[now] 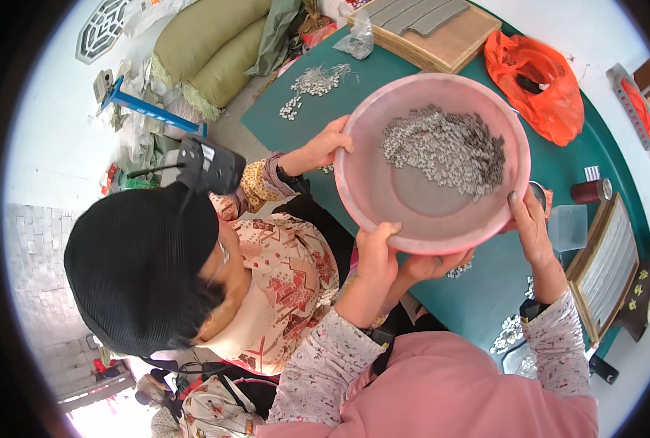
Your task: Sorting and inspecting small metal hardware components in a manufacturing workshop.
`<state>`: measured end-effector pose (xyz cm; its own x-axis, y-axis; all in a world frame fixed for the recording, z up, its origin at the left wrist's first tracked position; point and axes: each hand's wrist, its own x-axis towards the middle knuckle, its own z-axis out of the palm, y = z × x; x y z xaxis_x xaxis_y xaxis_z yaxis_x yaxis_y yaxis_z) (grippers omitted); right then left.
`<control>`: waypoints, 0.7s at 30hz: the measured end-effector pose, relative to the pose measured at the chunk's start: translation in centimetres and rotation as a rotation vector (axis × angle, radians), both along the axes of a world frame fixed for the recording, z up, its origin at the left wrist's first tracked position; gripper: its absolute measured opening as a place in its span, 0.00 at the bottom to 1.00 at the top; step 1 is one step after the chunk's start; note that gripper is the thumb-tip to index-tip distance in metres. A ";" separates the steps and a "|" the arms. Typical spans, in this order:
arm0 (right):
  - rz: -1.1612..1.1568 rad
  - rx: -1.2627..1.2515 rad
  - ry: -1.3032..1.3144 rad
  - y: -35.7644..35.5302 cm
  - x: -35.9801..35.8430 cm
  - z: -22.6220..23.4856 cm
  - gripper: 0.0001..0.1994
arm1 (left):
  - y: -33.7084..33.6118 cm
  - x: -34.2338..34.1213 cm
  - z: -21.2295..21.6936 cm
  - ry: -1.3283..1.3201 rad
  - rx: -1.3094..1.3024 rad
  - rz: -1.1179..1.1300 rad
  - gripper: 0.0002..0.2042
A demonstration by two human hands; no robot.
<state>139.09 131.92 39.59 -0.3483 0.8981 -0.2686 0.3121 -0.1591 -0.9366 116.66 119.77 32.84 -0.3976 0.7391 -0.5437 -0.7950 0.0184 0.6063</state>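
A wide pink basin (pixel 432 245) is held up over the green table. A heap of small grey metal pieces (pixel 449 150) lies inside it, against the far and right side. My left hand (pixel 376 252) grips the near left rim, with its thumb over the edge. At the right rim, my right hand (pixel 531 225) is closed with its thumb up and its fingers underneath. A co-worker beside me on the left also holds the basin, one hand (pixel 331 144) on the left rim and the other hand (pixel 434 264) under the near edge.
The green table (pixel 277 131) bears small piles of metal pieces (pixel 317 82), a wooden tray (pixel 441 36) and a red plastic bag (pixel 547 87). On its right are a clear container (pixel 568 228), a dark red can (pixel 591 191) and a framed board (pixel 606 266). Stuffed sacks (pixel 215 51) stand beyond.
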 end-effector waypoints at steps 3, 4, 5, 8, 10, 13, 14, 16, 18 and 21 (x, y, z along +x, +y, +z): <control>0.037 0.010 0.071 0.7 -2.3 -0.6 0.28 | 1.5 -1.4 0.4 -0.034 -0.016 0.020 0.27; 0.045 -0.035 0.100 0.4 -2.9 -0.9 0.29 | 1.8 -1.9 0.5 -0.033 0.011 0.042 0.27; 0.054 -0.037 0.101 0.1 -3.4 -1.2 0.29 | 2.1 -2.4 0.6 -0.031 0.038 0.065 0.26; 0.101 -0.095 0.126 -1.3 -3.9 -2.3 0.30 | 3.3 -3.9 0.8 -0.051 0.014 0.047 0.23; 0.104 -0.107 0.110 -2.0 -3.2 -3.6 0.30 | 4.2 -4.8 1.6 -0.101 -0.035 0.025 0.22; 0.100 -0.127 0.056 -3.6 -2.6 -4.4 0.26 | 3.2 -5.5 2.6 -0.122 -0.038 0.067 0.23; 0.103 -0.165 0.012 -4.2 -1.9 -4.8 0.23 | 2.7 -5.4 3.3 -0.120 -0.029 0.076 0.23; 0.117 -0.198 -0.035 -5.7 0.0 -5.8 0.21 | 1.4 -4.3 4.9 0.101 0.055 0.169 0.22; 0.128 -0.250 -0.083 -7.0 2.1 -7.1 0.17 | -0.1 -2.9 6.2 0.210 0.133 0.117 0.22; 0.180 -0.316 -0.094 -9.7 4.1 -8.2 0.14 | -4.5 -0.6 5.9 0.583 0.136 0.102 0.26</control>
<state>143.15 122.22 31.44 -0.4535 0.6925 -0.5610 0.4435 -0.3707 -0.8160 116.02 115.32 38.77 -0.6737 0.7295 -0.1182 -0.3248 -0.1487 0.9340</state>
